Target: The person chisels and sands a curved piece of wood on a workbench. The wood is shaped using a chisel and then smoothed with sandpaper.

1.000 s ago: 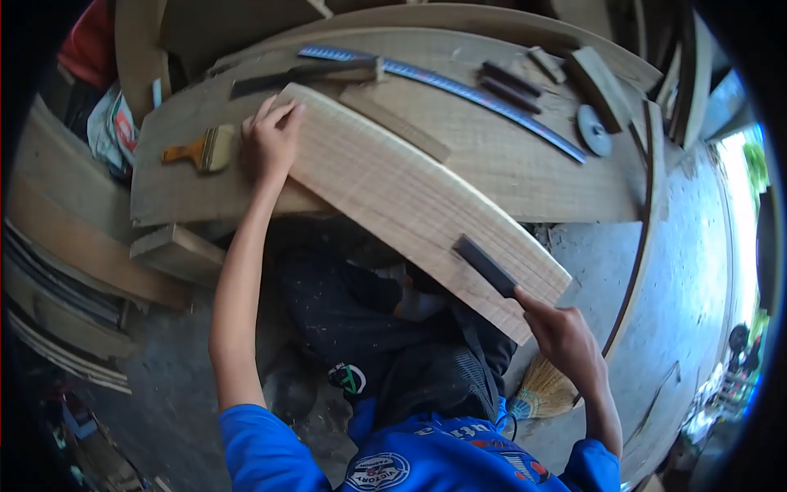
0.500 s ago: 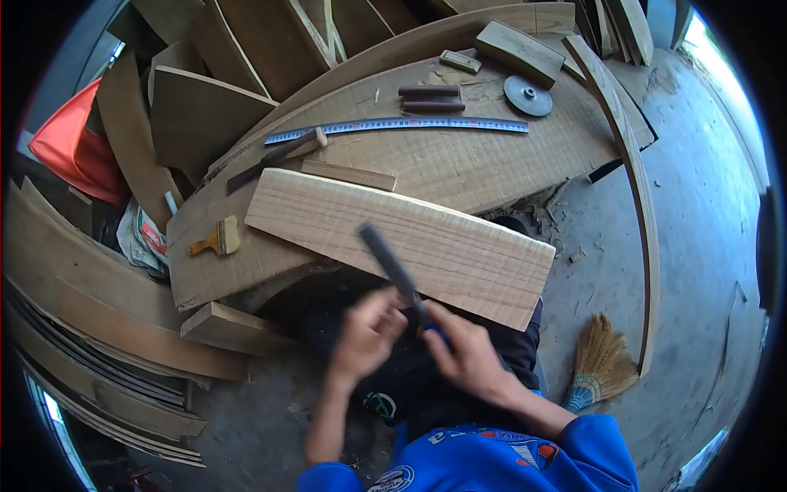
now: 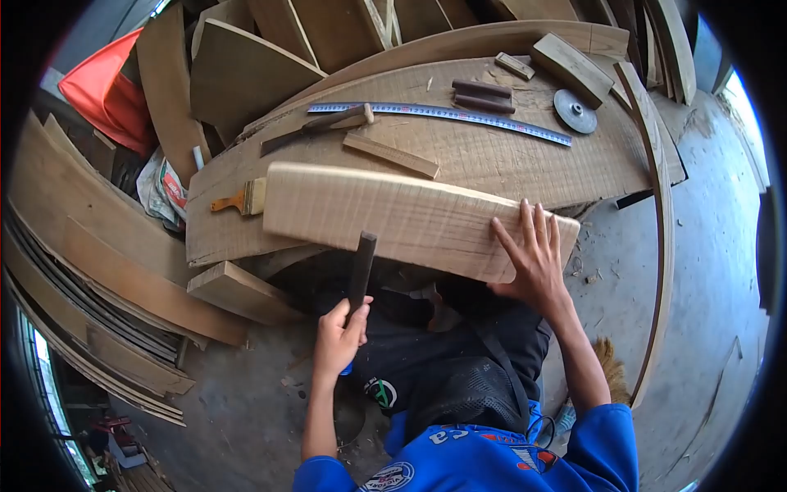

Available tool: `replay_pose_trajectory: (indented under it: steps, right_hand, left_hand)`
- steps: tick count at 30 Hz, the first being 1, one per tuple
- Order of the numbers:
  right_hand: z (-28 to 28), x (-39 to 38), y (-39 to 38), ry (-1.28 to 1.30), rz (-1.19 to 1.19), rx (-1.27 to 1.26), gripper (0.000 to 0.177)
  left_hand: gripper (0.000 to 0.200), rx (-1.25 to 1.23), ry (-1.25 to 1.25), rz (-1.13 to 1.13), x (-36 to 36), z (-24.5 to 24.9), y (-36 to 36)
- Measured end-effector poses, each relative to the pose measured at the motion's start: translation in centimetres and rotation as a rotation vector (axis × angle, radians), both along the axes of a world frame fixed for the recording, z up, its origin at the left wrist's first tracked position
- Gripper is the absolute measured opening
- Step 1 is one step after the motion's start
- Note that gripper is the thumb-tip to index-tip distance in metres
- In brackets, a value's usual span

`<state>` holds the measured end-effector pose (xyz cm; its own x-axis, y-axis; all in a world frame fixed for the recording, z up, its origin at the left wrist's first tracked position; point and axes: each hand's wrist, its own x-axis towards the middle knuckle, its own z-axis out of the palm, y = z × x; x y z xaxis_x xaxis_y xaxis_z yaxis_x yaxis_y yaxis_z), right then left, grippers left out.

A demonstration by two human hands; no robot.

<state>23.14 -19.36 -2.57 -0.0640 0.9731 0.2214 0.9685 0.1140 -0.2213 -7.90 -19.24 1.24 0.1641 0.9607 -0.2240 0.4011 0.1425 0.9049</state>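
My left hand is closed round a dark flat file with a bit of blue handle below. The file points up, its tip overlapping the near edge of a pale wooden board. My right hand spans the board's right end, fingers spread over its face to the far edge and thumb at the near edge. The board lies slanted over a large wooden slab. Beside its left end is a paintbrush, partly covered by it.
Behind the board lie a steel ruler, a wooden-handled knife-like tool, a wood strip, dark blocks and a metal disc. A long curved strip stands at right, near a straw broom. Planks fill the left.
The file has passed from my right hand to my left. My right hand has moved onto the board's right end. The board has shifted, its left end now against the paintbrush. The view has moved.
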Motion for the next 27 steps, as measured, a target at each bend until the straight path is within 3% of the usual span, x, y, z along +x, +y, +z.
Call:
replay_pose_trajectory:
  steps: [4,8,11,15,20,24,27]
  right_hand:
    - [-0.8,2.0,1.2,-0.112,0.125,0.039,0.104]
    - [-0.1,2.1,1.3,-0.180,0.181,0.029,0.105]
    - [0.3,2.6,1.6,-0.198,0.198,0.005,0.107]
    - [1.5,3.0,2.6,-0.252,0.229,-0.054,0.109]
    - [1.6,5.7,6.3,-0.215,0.358,-0.109,0.104]
    - [1.4,6.7,8.7,-0.189,0.359,-0.082,0.104]
    - [1.0,6.9,9.5,-0.183,0.324,-0.032,0.102]
  left_hand:
    - [0.018,0.012,-0.008,0.093,-1.9,-1.2,1.7]
    - [0.021,0.255,-0.003,0.190,-2.4,-4.1,7.1]
    - [0.023,0.206,0.020,0.201,-2.3,-4.1,10.2]
    - [0.028,0.059,0.166,0.097,-2.3,-1.5,11.8]
    - [0.030,-0.102,0.089,-0.013,-2.3,0.2,14.5]
    - [0.029,-0.061,0.194,-0.054,-1.4,0.4,17.4]
    - [0.024,0.114,0.250,-0.159,-1.8,0.6,18.5]
